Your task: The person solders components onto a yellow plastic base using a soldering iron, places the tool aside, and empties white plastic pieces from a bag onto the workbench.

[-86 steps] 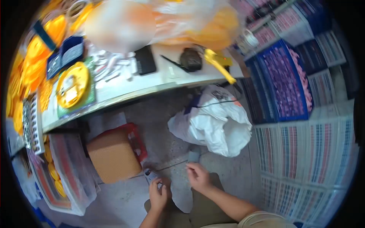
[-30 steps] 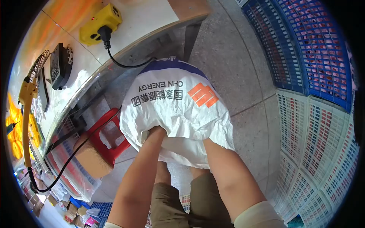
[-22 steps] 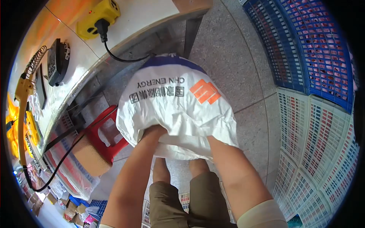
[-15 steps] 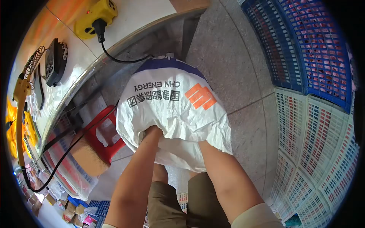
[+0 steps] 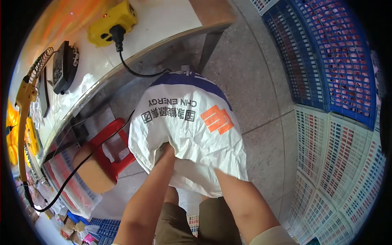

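Observation:
A large white sack (image 5: 179,130) with a blue band, black lettering and an orange logo stands on the floor between my arms and the table. Both of my forearms reach into its open mouth, the left at the left side, the right at the right side. The sack's cloth covers both hands, so neither the fingers nor anything they hold can be seen. Folds of the sack drape around my wrists.
The table (image 5: 163,22) at upper left bears a yellow power strip (image 5: 112,24), a black device (image 5: 63,69) and a yellow corded tool (image 5: 25,96). A red stool (image 5: 116,165) with a tan cushion stands left. Blue crates (image 5: 343,53) and white crates (image 5: 326,151) line the right.
Since the earliest frame, both hands have gone from bare view into the sack, which now stands nearer. Over the last second, the sack has shifted slightly down in view, and the arms remain inside.

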`<action>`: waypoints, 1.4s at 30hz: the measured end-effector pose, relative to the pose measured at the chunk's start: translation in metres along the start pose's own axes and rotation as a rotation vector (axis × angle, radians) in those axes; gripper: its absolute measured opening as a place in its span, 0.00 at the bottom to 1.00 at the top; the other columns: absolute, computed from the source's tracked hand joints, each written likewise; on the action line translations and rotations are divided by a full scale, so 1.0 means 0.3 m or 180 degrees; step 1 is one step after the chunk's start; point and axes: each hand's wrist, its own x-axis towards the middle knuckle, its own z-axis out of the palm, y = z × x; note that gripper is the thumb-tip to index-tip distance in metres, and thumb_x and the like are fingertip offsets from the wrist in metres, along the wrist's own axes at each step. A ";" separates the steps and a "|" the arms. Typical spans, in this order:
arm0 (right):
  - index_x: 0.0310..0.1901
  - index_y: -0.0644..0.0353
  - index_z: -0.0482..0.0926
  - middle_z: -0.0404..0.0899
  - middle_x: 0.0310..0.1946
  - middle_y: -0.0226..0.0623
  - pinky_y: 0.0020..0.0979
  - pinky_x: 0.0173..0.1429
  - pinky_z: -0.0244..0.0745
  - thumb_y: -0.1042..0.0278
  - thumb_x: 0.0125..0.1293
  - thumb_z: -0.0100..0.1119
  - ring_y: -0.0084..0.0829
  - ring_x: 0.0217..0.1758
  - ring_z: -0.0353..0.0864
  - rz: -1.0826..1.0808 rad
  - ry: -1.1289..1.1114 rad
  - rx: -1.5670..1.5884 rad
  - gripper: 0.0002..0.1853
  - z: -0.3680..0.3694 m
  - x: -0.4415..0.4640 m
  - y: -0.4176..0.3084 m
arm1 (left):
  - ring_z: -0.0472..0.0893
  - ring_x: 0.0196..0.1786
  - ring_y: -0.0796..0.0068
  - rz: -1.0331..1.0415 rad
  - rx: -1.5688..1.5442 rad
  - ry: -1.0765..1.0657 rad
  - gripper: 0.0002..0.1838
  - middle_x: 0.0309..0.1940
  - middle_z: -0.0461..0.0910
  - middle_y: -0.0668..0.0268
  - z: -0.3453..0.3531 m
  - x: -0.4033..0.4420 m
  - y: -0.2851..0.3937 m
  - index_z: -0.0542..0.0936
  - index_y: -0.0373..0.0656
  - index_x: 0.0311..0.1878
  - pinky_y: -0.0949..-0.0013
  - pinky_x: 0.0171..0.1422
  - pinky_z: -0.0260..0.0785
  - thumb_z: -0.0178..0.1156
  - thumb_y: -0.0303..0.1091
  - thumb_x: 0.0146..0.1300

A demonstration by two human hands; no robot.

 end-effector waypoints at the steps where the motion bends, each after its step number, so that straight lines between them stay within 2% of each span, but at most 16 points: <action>1: 0.75 0.60 0.63 0.73 0.67 0.39 0.34 0.66 0.72 0.54 0.75 0.58 0.32 0.65 0.74 -0.0006 0.0000 -0.0002 0.33 0.005 0.000 0.004 | 0.72 0.70 0.53 -0.0030 0.0003 0.0025 0.44 0.71 0.71 0.61 0.012 -0.014 -0.028 0.66 0.47 0.77 0.43 0.65 0.69 0.53 0.67 0.66; 14: 0.75 0.61 0.62 0.73 0.67 0.39 0.34 0.66 0.72 0.53 0.75 0.58 0.32 0.65 0.74 -0.0031 0.0047 0.0044 0.34 0.012 0.042 -0.007 | 0.73 0.69 0.51 -0.0139 -0.0033 0.0478 0.46 0.71 0.72 0.61 0.002 0.022 -0.095 0.66 0.47 0.77 0.40 0.62 0.71 0.54 0.69 0.64; 15: 0.75 0.61 0.62 0.73 0.67 0.39 0.34 0.66 0.72 0.53 0.75 0.58 0.32 0.65 0.74 -0.0020 0.0055 0.0038 0.34 0.008 0.041 0.001 | 0.72 0.70 0.52 0.0149 -0.0116 0.0165 0.47 0.72 0.71 0.62 -0.008 0.031 -0.132 0.64 0.49 0.78 0.39 0.65 0.69 0.55 0.70 0.64; 18: 0.75 0.61 0.62 0.73 0.67 0.39 0.34 0.66 0.72 0.53 0.75 0.58 0.32 0.66 0.73 0.0014 0.0062 0.0025 0.34 0.007 0.050 0.001 | 0.69 0.73 0.51 0.0254 0.0190 0.0062 0.46 0.75 0.67 0.62 0.103 -0.092 -0.071 0.62 0.52 0.79 0.42 0.71 0.64 0.55 0.69 0.64; 20: 0.75 0.62 0.62 0.73 0.68 0.39 0.34 0.66 0.72 0.53 0.75 0.58 0.32 0.66 0.73 0.0032 0.0061 0.0023 0.34 0.010 0.052 -0.011 | 0.66 0.75 0.51 0.0267 0.0822 -0.0168 0.46 0.77 0.64 0.62 0.204 -0.219 0.023 0.60 0.54 0.80 0.43 0.75 0.61 0.55 0.68 0.65; 22: 0.75 0.62 0.62 0.73 0.68 0.39 0.34 0.66 0.72 0.53 0.75 0.58 0.32 0.66 0.73 0.0052 0.0066 0.0003 0.34 0.010 0.044 -0.022 | 0.64 0.77 0.50 0.0338 0.1970 -0.0400 0.46 0.79 0.62 0.63 0.267 -0.313 0.094 0.58 0.55 0.81 0.45 0.78 0.57 0.55 0.67 0.65; 23: 0.75 0.62 0.62 0.73 0.68 0.39 0.34 0.66 0.72 0.53 0.75 0.58 0.33 0.66 0.73 0.0069 0.0076 -0.0009 0.35 0.008 0.037 -0.029 | 0.62 0.78 0.50 0.0603 0.3698 -0.0310 0.44 0.80 0.60 0.62 0.235 -0.300 0.073 0.58 0.55 0.81 0.46 0.80 0.56 0.54 0.66 0.67; 26: 0.75 0.62 0.62 0.73 0.68 0.39 0.34 0.66 0.72 0.53 0.75 0.58 0.33 0.66 0.73 0.0074 0.0096 -0.0049 0.35 0.016 0.011 -0.051 | 0.62 0.78 0.50 0.1971 0.5997 -0.0047 0.39 0.80 0.57 0.56 0.206 -0.313 0.055 0.60 0.53 0.80 0.53 0.80 0.57 0.54 0.57 0.70; 31: 0.75 0.63 0.62 0.73 0.68 0.39 0.35 0.66 0.72 0.52 0.75 0.58 0.33 0.66 0.73 0.0145 -0.0021 -0.0160 0.35 0.023 -0.129 -0.104 | 0.75 0.67 0.46 0.2998 0.4661 0.0069 0.27 0.66 0.74 0.49 0.243 -0.491 0.141 0.77 0.43 0.66 0.53 0.70 0.67 0.62 0.47 0.67; 32: 0.75 0.63 0.62 0.73 0.68 0.39 0.35 0.66 0.72 0.52 0.75 0.58 0.33 0.66 0.73 0.0137 -0.0080 -0.0191 0.35 0.027 -0.184 -0.131 | 0.76 0.65 0.46 0.2666 0.4078 0.0304 0.26 0.62 0.76 0.49 0.264 -0.543 0.164 0.78 0.42 0.63 0.53 0.68 0.68 0.63 0.46 0.67; 34: 0.71 0.65 0.66 0.77 0.61 0.38 0.33 0.59 0.74 0.55 0.75 0.57 0.30 0.56 0.78 0.0153 -0.0244 -0.0231 0.30 0.004 -0.276 -0.198 | 0.78 0.60 0.46 0.1970 0.2905 0.0722 0.23 0.55 0.79 0.50 0.303 -0.662 0.172 0.82 0.38 0.56 0.54 0.65 0.69 0.66 0.45 0.65; 35: 0.67 0.66 0.69 0.79 0.57 0.37 0.32 0.55 0.75 0.57 0.75 0.56 0.28 0.51 0.79 0.0065 -0.0305 -0.0223 0.27 -0.005 -0.321 -0.228 | 0.79 0.57 0.49 0.2065 0.2544 0.0553 0.22 0.51 0.80 0.51 0.297 -0.689 0.162 0.83 0.38 0.52 0.57 0.62 0.70 0.69 0.45 0.63; 36: 0.64 0.67 0.72 0.81 0.52 0.36 0.30 0.52 0.75 0.59 0.75 0.55 0.25 0.46 0.81 -0.0023 -0.0367 -0.0213 0.24 -0.015 -0.365 -0.257 | 0.80 0.56 0.50 0.2190 0.2613 0.0549 0.20 0.50 0.80 0.51 0.294 -0.725 0.153 0.83 0.38 0.50 0.57 0.61 0.70 0.70 0.44 0.63; 38: 0.61 0.68 0.75 0.81 0.50 0.36 0.29 0.53 0.75 0.60 0.76 0.54 0.24 0.47 0.80 -0.0604 -0.0514 -0.0231 0.21 -0.045 -0.409 -0.259 | 0.80 0.53 0.51 0.2457 0.2738 0.0540 0.17 0.48 0.79 0.50 0.297 -0.798 0.145 0.83 0.38 0.46 0.58 0.60 0.70 0.72 0.41 0.62; 39: 0.60 0.68 0.75 0.81 0.50 0.36 0.29 0.53 0.75 0.61 0.76 0.54 0.24 0.48 0.80 -0.0571 -0.0562 -0.0081 0.20 -0.055 -0.430 -0.259 | 0.79 0.50 0.53 0.2751 0.2710 0.0515 0.15 0.45 0.78 0.52 0.292 -0.809 0.130 0.82 0.39 0.43 0.58 0.59 0.70 0.73 0.38 0.60; 42: 0.59 0.68 0.76 0.81 0.50 0.37 0.29 0.56 0.74 0.63 0.76 0.52 0.24 0.51 0.79 -0.0580 -0.0637 0.0131 0.19 -0.066 -0.484 -0.278 | 0.78 0.49 0.54 0.2630 0.2711 0.0361 0.15 0.44 0.77 0.54 0.278 -0.862 0.127 0.82 0.39 0.44 0.57 0.58 0.70 0.72 0.37 0.60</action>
